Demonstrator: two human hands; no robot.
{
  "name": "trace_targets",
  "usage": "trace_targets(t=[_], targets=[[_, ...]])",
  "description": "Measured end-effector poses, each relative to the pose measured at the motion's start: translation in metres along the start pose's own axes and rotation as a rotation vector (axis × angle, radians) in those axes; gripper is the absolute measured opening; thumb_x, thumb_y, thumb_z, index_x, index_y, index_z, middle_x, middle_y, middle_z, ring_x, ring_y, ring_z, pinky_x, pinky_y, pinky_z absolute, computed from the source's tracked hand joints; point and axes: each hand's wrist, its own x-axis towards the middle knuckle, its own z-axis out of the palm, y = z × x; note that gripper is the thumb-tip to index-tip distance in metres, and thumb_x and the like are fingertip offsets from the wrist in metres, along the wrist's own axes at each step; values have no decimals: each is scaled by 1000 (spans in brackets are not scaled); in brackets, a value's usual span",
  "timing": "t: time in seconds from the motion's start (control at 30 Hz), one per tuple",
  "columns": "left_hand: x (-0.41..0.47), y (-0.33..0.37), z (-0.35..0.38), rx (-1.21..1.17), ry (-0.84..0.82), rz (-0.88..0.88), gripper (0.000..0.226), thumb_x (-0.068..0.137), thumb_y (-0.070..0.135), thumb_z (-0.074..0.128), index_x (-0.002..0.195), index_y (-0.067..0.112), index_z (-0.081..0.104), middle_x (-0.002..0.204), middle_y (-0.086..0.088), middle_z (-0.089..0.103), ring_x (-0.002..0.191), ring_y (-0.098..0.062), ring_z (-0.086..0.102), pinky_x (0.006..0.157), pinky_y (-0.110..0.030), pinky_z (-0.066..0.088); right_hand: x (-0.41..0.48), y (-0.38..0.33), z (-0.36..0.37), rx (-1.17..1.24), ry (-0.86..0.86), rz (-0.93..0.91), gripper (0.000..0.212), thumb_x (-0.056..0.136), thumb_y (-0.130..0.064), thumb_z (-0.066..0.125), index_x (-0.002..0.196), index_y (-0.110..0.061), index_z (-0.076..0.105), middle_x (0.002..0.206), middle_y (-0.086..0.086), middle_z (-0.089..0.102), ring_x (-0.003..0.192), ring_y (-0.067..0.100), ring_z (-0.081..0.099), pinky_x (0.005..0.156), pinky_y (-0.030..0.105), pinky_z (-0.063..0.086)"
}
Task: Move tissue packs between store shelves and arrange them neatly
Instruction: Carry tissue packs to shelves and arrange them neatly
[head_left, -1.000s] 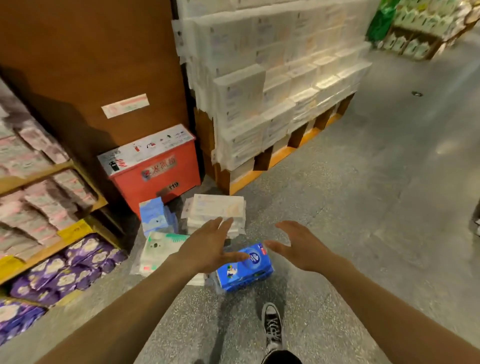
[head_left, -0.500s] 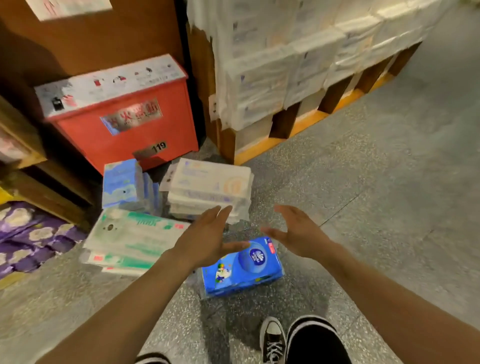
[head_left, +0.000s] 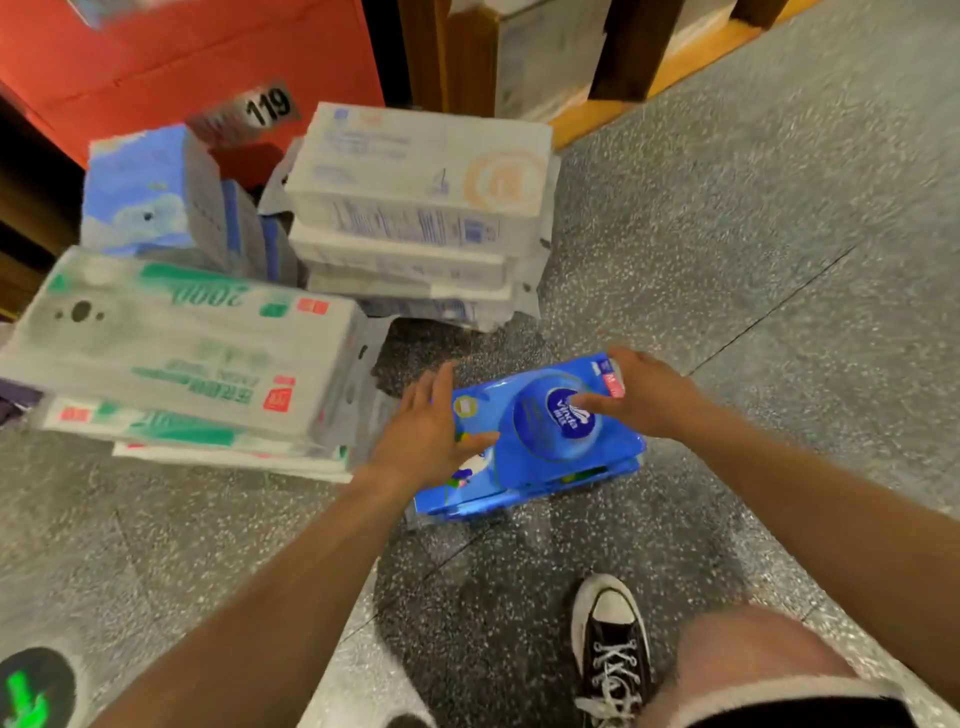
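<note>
Since half a second ago both hands have come down onto the pack. Furthest left sits the stack of flat green-and-white tissue packs (head_left: 182, 353), just beside my left hand (head_left: 426, 431). Its straight fingers press the left edge of the glossy blue plastic-wrapped tissue pack (head_left: 545, 447), thumb laid across the top. That pack lies flat on the speckled grey floor (head_left: 779, 260). My right hand (head_left: 654, 395) hooks its fingers over the far right edge, thumb on the logo. I'd squeeze evenly from both sides and lift level, as the slick film may slide.
</note>
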Motion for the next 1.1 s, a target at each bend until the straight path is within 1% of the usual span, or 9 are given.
trace_targets(t=[0.2,0.3,0.37,0.47,0.6,0.67,0.73,0.93,1.1], targets=[[16,-37,53,-88,61,-148,117,83,67,63,160,12,-6,168,-15,-1,155,-31,5,120,-44,24,36,20,44,85,-61,62,133,61,-77,74,159,-15,8,154,21,38,133,41,49,104,50,46],[20,-52,73,-187,125,-294,128,77,69,69,159,11,-11,167,-17,-6,154,-34,1,121,-47,21,53,25,61,286,-35,169,126,72,-59,82,157,-6,6,142,14,48,128,39,53,91,42,47],[20,-56,82,-317,145,-385,134,72,69,73,158,10,-12,166,-19,2,152,-37,13,117,-47,26,59,29,72,458,-24,258,102,79,-43,83,151,-1,24,127,11,55,115,33,59,84,36,44],[20,-54,88,-478,87,-446,127,79,61,72,158,14,-15,157,-20,35,133,-40,48,96,-40,43,65,38,81,597,-18,167,47,70,-43,89,105,-17,69,109,1,75,90,17,70,86,40,57],[19,-48,81,-493,143,-429,115,78,59,75,158,19,2,142,-12,55,120,-38,59,88,-38,47,62,42,77,626,29,192,43,65,-43,93,97,-17,77,92,0,79,84,17,76,83,44,61],[15,-39,70,-478,174,-438,117,76,63,76,159,21,4,139,-9,58,119,-38,60,91,-40,48,59,43,70,632,54,183,65,56,-58,93,102,-18,74,92,-3,79,83,17,76,81,45,62],[7,-28,53,-479,210,-436,119,73,65,76,159,24,4,134,-10,62,115,-39,62,90,-40,51,54,46,58,631,88,164,84,45,-74,89,107,-20,70,95,-4,78,84,17,75,81,46,62],[-52,33,-34,-506,263,-369,112,77,58,78,158,23,10,126,-1,62,109,-37,64,74,-32,46,-37,11,-43,650,192,135,51,70,-47,90,107,-20,66,97,-4,73,84,16,69,76,37,55],[-129,102,-142,-514,268,-329,117,79,57,76,160,20,0,134,-15,61,112,-40,63,77,-34,45,-144,-22,-155,651,253,103,33,75,-40,88,88,-30,59,85,-14,65,82,16,64,76,35,50]])
